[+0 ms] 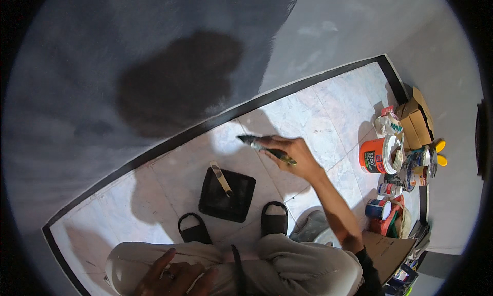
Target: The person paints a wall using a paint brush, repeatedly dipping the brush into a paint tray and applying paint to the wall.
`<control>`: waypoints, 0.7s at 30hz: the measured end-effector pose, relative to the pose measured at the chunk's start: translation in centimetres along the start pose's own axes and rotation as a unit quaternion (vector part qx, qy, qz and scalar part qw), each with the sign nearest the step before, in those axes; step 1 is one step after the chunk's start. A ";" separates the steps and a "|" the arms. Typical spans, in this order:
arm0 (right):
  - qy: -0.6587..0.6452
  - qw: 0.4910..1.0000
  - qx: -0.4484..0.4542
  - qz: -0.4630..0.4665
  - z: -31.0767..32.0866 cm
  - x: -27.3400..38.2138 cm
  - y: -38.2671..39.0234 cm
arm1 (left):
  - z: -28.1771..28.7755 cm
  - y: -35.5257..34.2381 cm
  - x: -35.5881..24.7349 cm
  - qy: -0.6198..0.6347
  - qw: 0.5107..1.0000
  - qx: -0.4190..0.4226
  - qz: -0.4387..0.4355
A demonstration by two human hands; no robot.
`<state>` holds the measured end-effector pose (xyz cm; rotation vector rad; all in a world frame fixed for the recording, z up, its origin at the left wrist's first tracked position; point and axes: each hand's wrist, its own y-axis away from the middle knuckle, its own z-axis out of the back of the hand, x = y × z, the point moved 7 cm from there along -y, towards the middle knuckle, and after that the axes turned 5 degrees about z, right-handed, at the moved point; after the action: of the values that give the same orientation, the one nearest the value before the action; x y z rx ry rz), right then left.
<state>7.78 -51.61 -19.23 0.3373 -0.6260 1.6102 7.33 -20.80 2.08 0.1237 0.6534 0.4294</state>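
From my end, the wall takes up most of the upper frame, dark grey (77, 65) at upper left and lighter grey (349, 34) at upper right, with a ragged edge between. Below it, a black skirting strip (169, 144) borders the pale tiled floor (328, 100). At the right edge I see an open cardboard box (418, 121), its inside hidden from me. The black tray (241, 208) lies at centre; a light-coloured stick (221, 179) overlaps its upper rim, and I cannot tell whether wet paint lies in it. An orange bucket (372, 156) stands at right, its contents unclear, with a blue can (375, 209) below it, white on top. The left hand (177, 275) rests on the lap at lower left, fingers loosely apart. The right hand (287, 152), at centre, pinches the paintbrush (282, 156), dark bristles toward the left. I judge this as a pause between brushing strokes; the next one would call for a steady wrist and bristles laid flat near the ragged edge.
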 end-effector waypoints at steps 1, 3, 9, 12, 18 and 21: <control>-0.041 0.998 -0.001 -0.043 -0.6 0.6 0.7 | 0.0 0.0 -0.1 -0.001 1.000 0.000 -0.001; -0.117 0.990 -0.023 -0.080 -1.9 1.8 2.6 | -0.5 0.2 0.0 -0.008 1.000 0.001 0.001; -0.243 0.919 -0.007 -0.310 -4.5 2.9 6.6 | -0.3 0.9 -0.1 -0.017 0.999 0.018 0.021; -0.202 0.949 -0.097 -0.223 -5.9 2.9 8.4 | -1.1 1.1 0.4 -0.003 0.998 0.047 0.050; -0.194 0.943 -0.009 -0.272 -11.0 4.7 9.9 | -1.6 1.4 1.5 0.005 0.996 0.050 0.075; -0.081 0.975 -0.009 -0.206 -12.2 5.8 8.7 | -1.7 1.7 1.8 0.001 0.994 0.053 0.096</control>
<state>0.13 -40.16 -27.55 0.5511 -0.6463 1.1866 6.98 -18.54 0.18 0.2895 0.6695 0.5802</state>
